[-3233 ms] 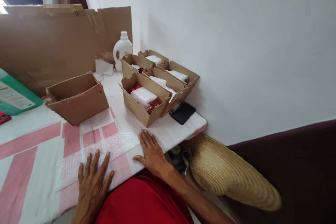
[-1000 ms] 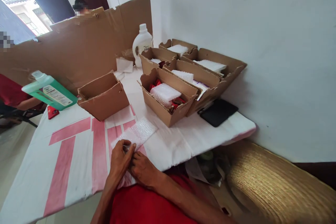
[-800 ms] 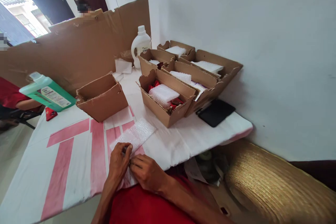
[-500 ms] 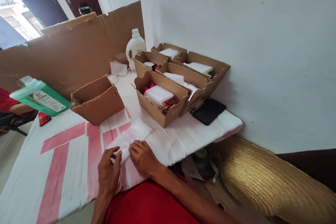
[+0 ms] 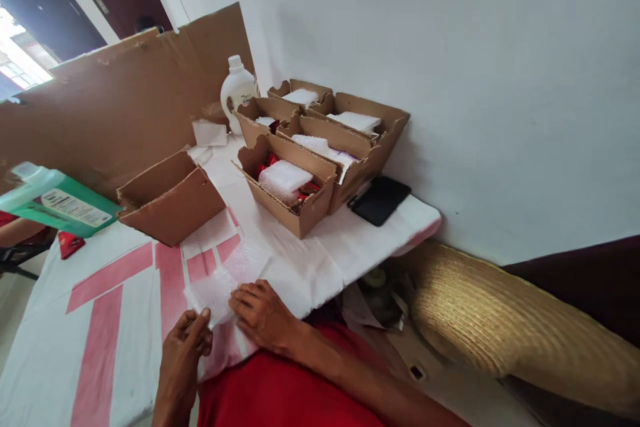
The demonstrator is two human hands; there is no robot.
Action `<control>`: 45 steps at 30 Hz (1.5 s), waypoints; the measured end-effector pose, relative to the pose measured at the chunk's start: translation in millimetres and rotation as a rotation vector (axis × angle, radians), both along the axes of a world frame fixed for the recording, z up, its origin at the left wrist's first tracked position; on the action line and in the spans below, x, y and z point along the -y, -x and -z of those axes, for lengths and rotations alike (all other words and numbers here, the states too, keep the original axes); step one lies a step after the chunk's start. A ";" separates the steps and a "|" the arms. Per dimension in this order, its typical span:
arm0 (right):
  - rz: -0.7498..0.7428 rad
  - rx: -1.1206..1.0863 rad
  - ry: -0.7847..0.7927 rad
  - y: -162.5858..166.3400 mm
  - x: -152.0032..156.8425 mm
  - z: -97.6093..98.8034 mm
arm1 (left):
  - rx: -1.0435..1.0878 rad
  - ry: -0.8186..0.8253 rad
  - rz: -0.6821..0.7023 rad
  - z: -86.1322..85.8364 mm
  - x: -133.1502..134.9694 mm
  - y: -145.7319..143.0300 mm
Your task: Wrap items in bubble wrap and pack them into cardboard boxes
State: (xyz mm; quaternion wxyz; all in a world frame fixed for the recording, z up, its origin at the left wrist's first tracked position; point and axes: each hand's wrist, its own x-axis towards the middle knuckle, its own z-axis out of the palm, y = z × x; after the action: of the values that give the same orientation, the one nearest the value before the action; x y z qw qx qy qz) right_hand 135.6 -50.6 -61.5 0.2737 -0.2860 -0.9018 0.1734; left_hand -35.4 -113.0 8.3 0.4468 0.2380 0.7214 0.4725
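A clear sheet of bubble wrap (image 5: 220, 287) lies on the table's near edge, slanting away from me. My left hand (image 5: 186, 343) is closed, its thumb and fingers pinching the sheet's near left corner. Against the sheet's right side rests my right hand (image 5: 265, 315), fingers curled together on its edge; the fingertips' exact grip is partly hidden. Just beyond stands an open cardboard box (image 5: 295, 213) holding red items and a folded bubble-wrap packet (image 5: 285, 180).
More cardboard boxes (image 5: 370, 147) with white packets stand behind, beside a black flat object (image 5: 380, 200). Another cardboard box (image 5: 173, 207) is at left, near a green liquid bottle (image 5: 70, 203) and a red item (image 5: 70, 244). A white jug (image 5: 239, 97) stands by the cardboard partition (image 5: 150, 87).
My left hand has moved down and left and now pinches the bubble wrap's corner. My right hand stays on the sheet. The whole view has shifted slightly, so objects sit further left.
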 end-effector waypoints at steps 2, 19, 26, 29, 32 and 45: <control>-0.023 -0.024 0.029 6.8 6.8 1.6 | 0.045 -0.006 0.013 -7.6 0.0 -4.4; 0.292 -0.768 1.113 1.6 4.8 -7.6 | -0.718 -0.356 0.203 1.4 -35.6 -34.1; 0.456 -0.622 0.979 -2.9 5.1 -5.3 | -0.945 -0.494 0.563 46.7 -29.0 -40.4; 0.347 -0.743 1.174 -11.8 4.6 -7.6 | -0.960 -0.457 0.689 60.3 -27.8 -43.3; 0.124 -1.071 1.519 -21.9 4.3 -14.7 | -1.017 -0.420 0.785 66.2 -26.7 -45.6; 0.409 -0.268 0.191 -63.1 10.4 -35.6 | -1.400 -0.446 0.899 75.4 -23.3 -51.0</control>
State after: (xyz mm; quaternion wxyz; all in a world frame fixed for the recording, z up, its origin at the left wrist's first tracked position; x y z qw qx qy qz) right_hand 198.6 -61.0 -25.9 0.3919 -0.4612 -0.7605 0.2352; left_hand 15.6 -89.7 -67.1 -0.0135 0.8198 0.5585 0.1258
